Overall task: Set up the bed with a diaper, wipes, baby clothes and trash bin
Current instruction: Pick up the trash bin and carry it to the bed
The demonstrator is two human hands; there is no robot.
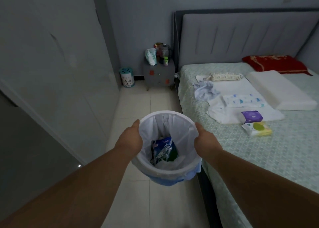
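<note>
Dim bedroom: tiled floor [138,103] on the left, bed [284,150] with a green quilted cover on the right, grey nightstand [158,76] at the far wall. Progress judgement: most of the layout appears complete. On the bed lie a white changing pad [229,86], crumpled pale baby clothes [203,91] at its left edge, an opened diaper [222,107] with a patterned folded piece on it, a purple packet [252,116] and a green-and-yellow wipes pack [257,128] just beside it at the near end. The remaining item is the trash bin [168,172], which is not yet set down; it is held above the floor, just left of the bed's near edge. The bin carries a white liner and holds a blue wrapper. The left hand [129,141] clasps the left rim and the right hand [205,141] clasps the right rim, on opposite sides. The fingers are wrapped over the outer wall and mostly hidden, so how far they spread cannot be told; the thumbs lie along the rim.
</note>
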